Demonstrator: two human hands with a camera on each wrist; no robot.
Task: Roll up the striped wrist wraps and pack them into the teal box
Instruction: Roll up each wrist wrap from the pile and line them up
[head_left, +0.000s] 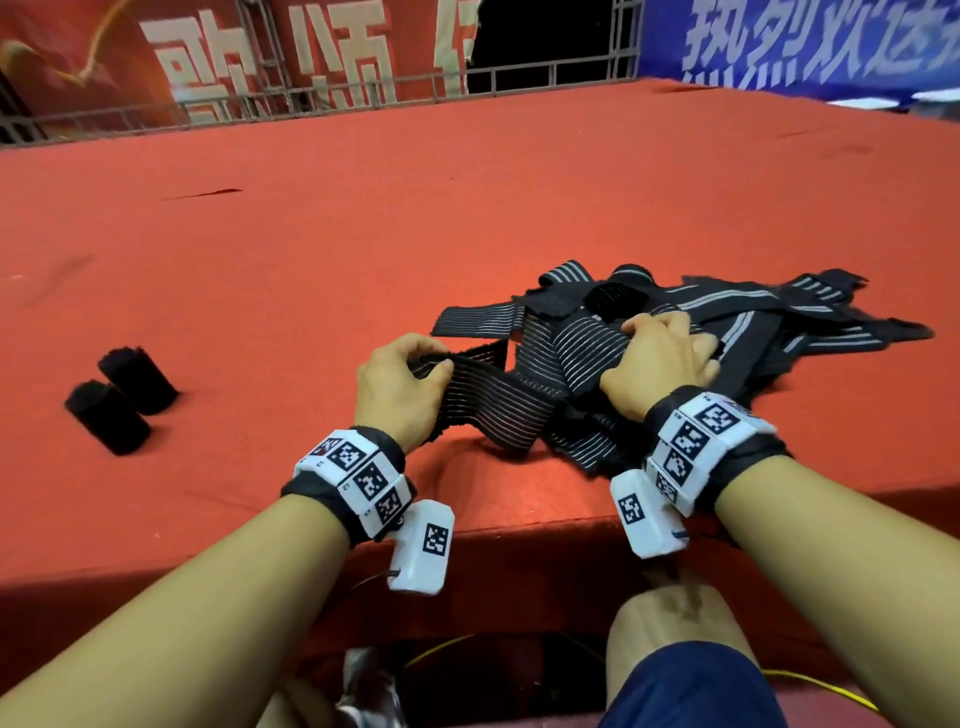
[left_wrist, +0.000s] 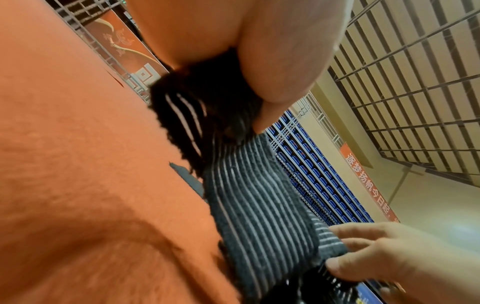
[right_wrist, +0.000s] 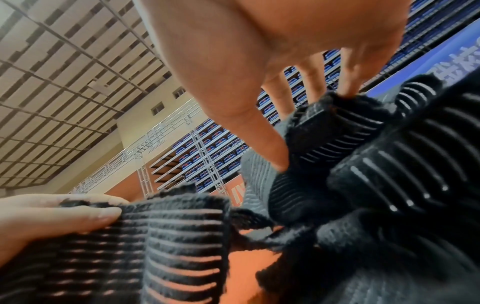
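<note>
A heap of black striped wrist wraps (head_left: 727, 322) lies on the red table (head_left: 363, 218) at centre right. My left hand (head_left: 405, 379) pinches the end of one striped wrap (head_left: 493, 400) between thumb and fingers; the left wrist view shows that wrap (left_wrist: 259, 205) stretching away from the pinch. My right hand (head_left: 665, 358) rests on the heap, its fingers (right_wrist: 278, 156) pressing down into the wraps (right_wrist: 376, 164). Two rolled wraps (head_left: 122, 397) lie side by side at the left. No teal box is in view.
The table's near edge (head_left: 519, 530) runs just under my wrists. A metal railing (head_left: 363, 88) and red and blue banners stand behind the far edge. My knee (head_left: 675, 623) shows below the table.
</note>
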